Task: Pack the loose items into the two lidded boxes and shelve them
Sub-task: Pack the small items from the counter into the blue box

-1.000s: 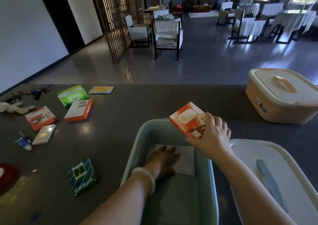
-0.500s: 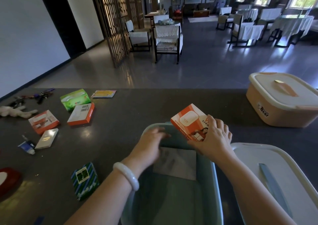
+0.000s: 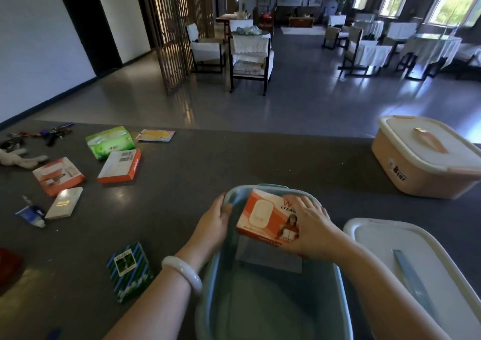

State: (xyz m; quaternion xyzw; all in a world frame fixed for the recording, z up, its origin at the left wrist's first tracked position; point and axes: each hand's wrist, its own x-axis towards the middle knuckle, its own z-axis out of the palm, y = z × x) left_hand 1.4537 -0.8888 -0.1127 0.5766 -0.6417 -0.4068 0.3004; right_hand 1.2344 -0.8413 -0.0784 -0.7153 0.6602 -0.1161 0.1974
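Observation:
An open blue-green box [image 3: 338, 300] stands on the dark table in front of me, with a white packet [image 3: 268, 257] lying flat on its floor. My right hand [image 3: 309, 225] holds an orange and white carton [image 3: 265, 216] inside the box's far end. My left hand [image 3: 213, 221] grips the far left rim of the box. Its white lid [image 3: 416, 269] with a blue handle lies upside right of it. A closed peach box [image 3: 426, 157] with a white lid sits at the far right.
Loose items lie on the left of the table: a green tissue pack [image 3: 109, 142], two orange cartons [image 3: 121, 166] [image 3: 58, 174], a white packet [image 3: 65, 203], a small tube [image 3: 31, 213], a striped green box [image 3: 128, 270], keys [image 3: 52, 133], a plush toy [image 3: 15, 157]. Chairs stand beyond the table.
My left hand came out of the box and took hold of its far left rim. My right hand lowered the orange carton from above the rim into the box.

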